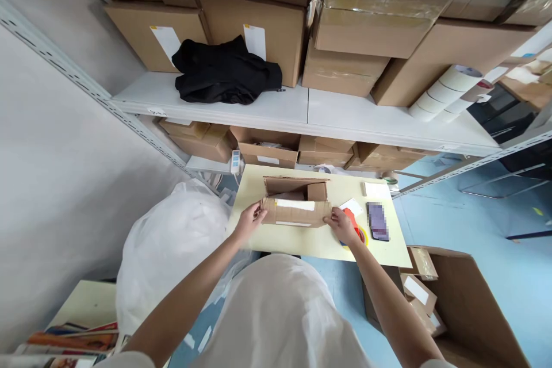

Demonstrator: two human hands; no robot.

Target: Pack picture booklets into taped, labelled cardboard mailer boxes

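An open cardboard box [295, 214] stands on the pale yellow table [310, 244], its front side carrying white labels. My left hand [250, 220] pinches the box's left front edge between thumb and fingers. At the opposite front corner, my right hand [342, 225] grips the cardboard in the same way. Part of the box's inside shows; what lies in it is too dark to make out. Just beyond my right hand is a red tape dispenser [352, 219], with a yellow-rimmed tape roll [363, 236] partly hidden under the hand.
A phone [378, 221] and a white paper stack [376, 190] lie on the table's right. Behind it stands a shelf [276, 115] with cartons, a black garment [224, 72] and white rolls [446, 94]. A big carton [483, 305] holds several small boxes at lower right; a white plastic bag [172, 241] bulges left.
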